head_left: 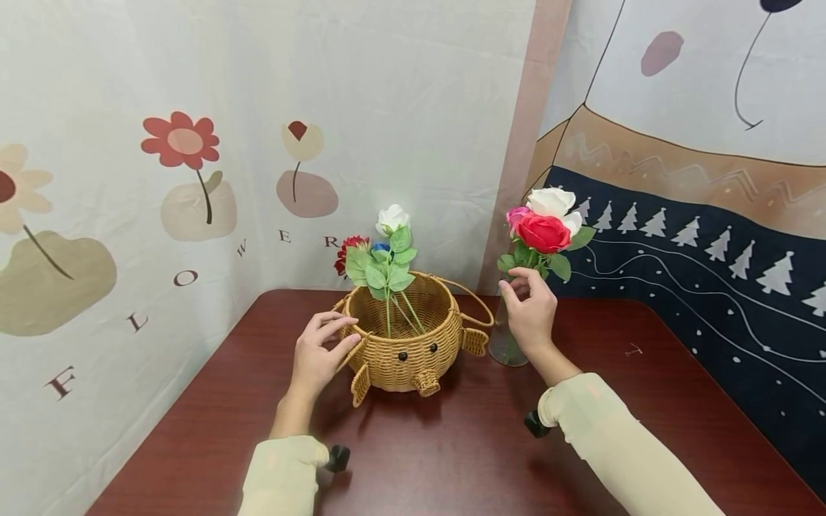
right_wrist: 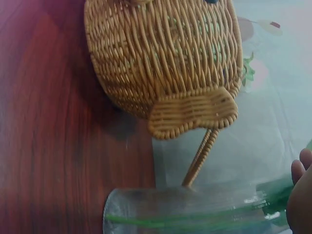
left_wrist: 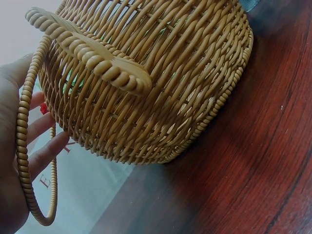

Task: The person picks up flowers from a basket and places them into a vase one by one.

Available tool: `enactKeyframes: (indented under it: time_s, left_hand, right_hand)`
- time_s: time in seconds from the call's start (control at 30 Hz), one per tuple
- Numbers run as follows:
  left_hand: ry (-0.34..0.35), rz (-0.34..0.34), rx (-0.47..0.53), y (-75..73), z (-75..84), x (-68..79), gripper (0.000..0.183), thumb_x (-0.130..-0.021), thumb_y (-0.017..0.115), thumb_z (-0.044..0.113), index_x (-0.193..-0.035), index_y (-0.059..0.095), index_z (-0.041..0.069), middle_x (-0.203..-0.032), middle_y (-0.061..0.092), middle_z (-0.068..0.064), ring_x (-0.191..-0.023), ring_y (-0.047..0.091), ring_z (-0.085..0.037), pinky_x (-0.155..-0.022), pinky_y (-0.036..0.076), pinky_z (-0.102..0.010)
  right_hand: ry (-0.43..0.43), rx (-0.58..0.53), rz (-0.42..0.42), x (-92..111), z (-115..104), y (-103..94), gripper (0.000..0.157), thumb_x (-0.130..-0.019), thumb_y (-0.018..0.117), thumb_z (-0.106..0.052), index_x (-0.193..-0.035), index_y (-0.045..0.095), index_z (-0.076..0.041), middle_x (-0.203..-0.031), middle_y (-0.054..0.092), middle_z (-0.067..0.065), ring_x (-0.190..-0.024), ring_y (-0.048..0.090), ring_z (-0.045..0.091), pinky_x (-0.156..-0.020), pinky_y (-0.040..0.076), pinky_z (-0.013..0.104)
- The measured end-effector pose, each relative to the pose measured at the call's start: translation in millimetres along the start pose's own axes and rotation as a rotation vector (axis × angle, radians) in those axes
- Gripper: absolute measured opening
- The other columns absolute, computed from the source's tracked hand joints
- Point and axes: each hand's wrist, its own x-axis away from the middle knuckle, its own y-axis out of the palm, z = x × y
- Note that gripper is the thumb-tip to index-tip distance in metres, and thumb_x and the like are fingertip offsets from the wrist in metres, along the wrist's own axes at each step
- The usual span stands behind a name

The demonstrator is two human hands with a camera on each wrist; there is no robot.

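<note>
A round wicker basket [head_left: 400, 362] with an animal face stands on the table. White, red and blue artificial flowers [head_left: 393, 218] rise from it on green stems. My left hand [head_left: 316, 355] lies at the basket's left rim, its fairly straight fingers [left_wrist: 48, 148] touching the wicker behind the looped handle [left_wrist: 23, 126]. To the right stands a clear vase [head_left: 506, 351] holding red, white and pink roses [head_left: 545, 233]. My right hand [head_left: 532, 312] is at the vase's mouth, just below the blooms, fingers bent; whether it grips the glass or stems is hidden.
The basket's right handle [head_left: 480, 308] loops out close to the vase. Wicker ears [head_left: 474, 342] stick out from its sides. A dark red table [head_left: 445, 459] carries everything. Behind stand a flower-printed cloth [head_left: 413, 107] and a dark tree-printed cloth [head_left: 710, 301].
</note>
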Motion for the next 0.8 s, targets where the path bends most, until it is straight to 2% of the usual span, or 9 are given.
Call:
enactKeyframes:
  time_s: [0.17,0.4,0.53,0.8]
  left_hand:
    - [0.000,0.002,-0.004,0.2,-0.6,0.3,0.025,-0.069,0.072,0.026,-0.094,0.068,0.021,-0.101,0.052,0.006,-0.086,0.052,-0.013,-0.069,0.046,-0.017]
    - [-0.008,0.001,-0.004,-0.1,-0.8,0.4,0.025,-0.070,0.072,0.027,-0.094,0.067,0.023,-0.101,0.052,0.006,-0.085,0.053,-0.014,-0.068,0.045,-0.016]
    - [-0.011,-0.002,-0.001,-0.2,-0.7,0.6,0.025,-0.070,0.072,0.026,-0.094,0.067,0.022,-0.101,0.052,0.006,-0.084,0.054,-0.016,-0.068,0.045,-0.016]
    - [-0.004,-0.003,-0.003,0.4,-1.0,0.2,0.025,-0.070,0.072,0.025,-0.094,0.068,0.019,-0.101,0.052,0.006,-0.086,0.053,-0.014,-0.069,0.046,-0.016]
  right_hand:
    - [0.020,-0.012,-0.039,5,-8,7.2,0.020,-0.074,0.067,-0.017,-0.093,0.061,-0.012,-0.069,0.057,-0.003,-0.063,0.052,0.008,-0.054,0.044,0.024]
    - [0.035,-0.063,-0.111,7,-21,23.6,0.024,-0.075,0.067,-0.018,-0.096,0.059,-0.012,-0.072,0.056,-0.002,-0.064,0.053,0.010,-0.054,0.046,0.030]
    - [0.036,-0.088,-0.158,8,-29,35.2,0.024,-0.075,0.067,-0.018,-0.098,0.058,-0.014,-0.074,0.056,-0.001,-0.066,0.053,0.010,-0.055,0.046,0.029]
    - [0.062,-0.134,-0.254,10,-41,56.6,0.030,-0.074,0.068,-0.017,-0.101,0.057,-0.011,-0.076,0.057,0.002,-0.066,0.054,0.010,-0.057,0.047,0.026]
